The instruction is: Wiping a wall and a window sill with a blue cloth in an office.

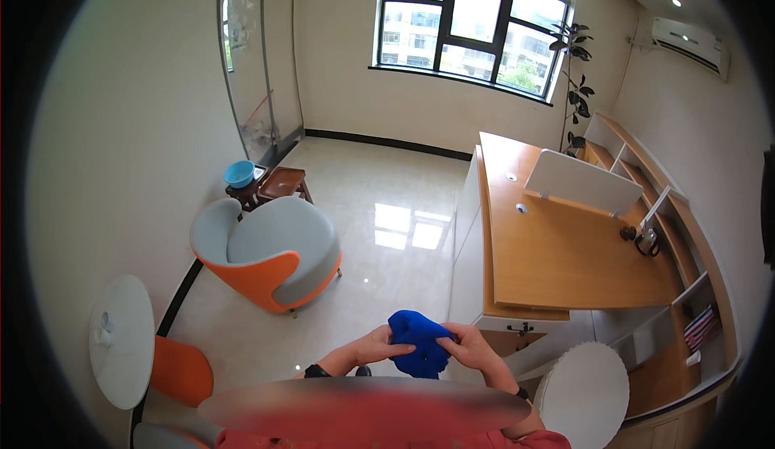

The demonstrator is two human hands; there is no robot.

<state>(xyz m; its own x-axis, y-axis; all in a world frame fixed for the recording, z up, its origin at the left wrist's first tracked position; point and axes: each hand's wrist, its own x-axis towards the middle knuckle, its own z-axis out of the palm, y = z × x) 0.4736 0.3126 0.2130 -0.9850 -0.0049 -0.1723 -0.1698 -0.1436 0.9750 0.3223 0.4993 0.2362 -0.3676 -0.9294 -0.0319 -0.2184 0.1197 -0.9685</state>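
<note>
A crumpled blue cloth (419, 344) is held up in front of me between both hands. My left hand (376, 346) pinches its left side, with the thumb lying on the front of the fabric. On the opposite side my right hand (471, 347) grips the cloth's right edge, thumb over it and fingers behind. Part of the fabric hangs below the hands. The fingertips behind the cloth are hidden. Dark bands circle both wrists.
Ahead on the left stands a grey and orange armchair (282, 247), with a blue basin (240, 174) on a small dark stand behind it. A wooden desk (565, 255) with a white divider (585, 181) fills the right. Round white tables (121, 368) (583, 392) flank me.
</note>
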